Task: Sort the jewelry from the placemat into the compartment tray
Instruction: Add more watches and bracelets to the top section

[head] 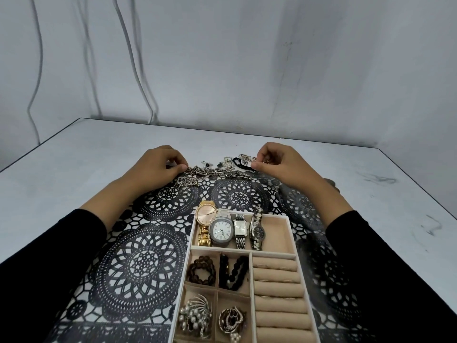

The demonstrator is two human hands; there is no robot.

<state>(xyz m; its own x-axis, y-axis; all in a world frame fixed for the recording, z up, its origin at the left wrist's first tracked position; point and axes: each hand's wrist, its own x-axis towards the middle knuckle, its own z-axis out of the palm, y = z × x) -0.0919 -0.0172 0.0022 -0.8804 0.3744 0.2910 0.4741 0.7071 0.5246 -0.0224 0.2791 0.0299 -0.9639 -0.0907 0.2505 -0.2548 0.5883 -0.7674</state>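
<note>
Silver chain (pixel 217 173) lies stretched across the far edge of the mat (pixel 143 263), just above the middle of the frame. The left hand (pixel 158 164) pinches the chain's left end between thumb and curled fingers. The right hand (pixel 279 164), fingers curled in too, pinches the right end of a black cord (pixel 241 164) that loops just behind the chain's right end; whether anything else is caught in that pinch I cannot tell. Between the hands, behind the chain, sits a small heap of loose pieces (pixel 227 163), too small to tell apart. Two rings (pixel 186 190) lie on the mat nearer the camera, one below the left hand and one toward the centre.

The tray (pixel 291 233) sits on the mat at lower centre. Its far compartment holds four watches side by side: a gold watch (pixel 205 216) at the left, overhanging the far rim, then a big silver one (pixel 221 230), a small square one (pixel 240 227) and a dark-dialled one (pixel 257 235). Below them a brown bead bracelet (pixel 201 269) and a black bead bracelet (pixel 233 272) fill two small compartments. A pearl brooch (pixel 195 315) lies in the near-left one, with tangled pieces to its right. Beige ring rolls (pixel 277 280) fill the tray's right side.

Both forearms wear black sleeves. The mat rests on a pale grey table (pixel 74 149) against a grey wall, with cables hanging at upper left
</note>
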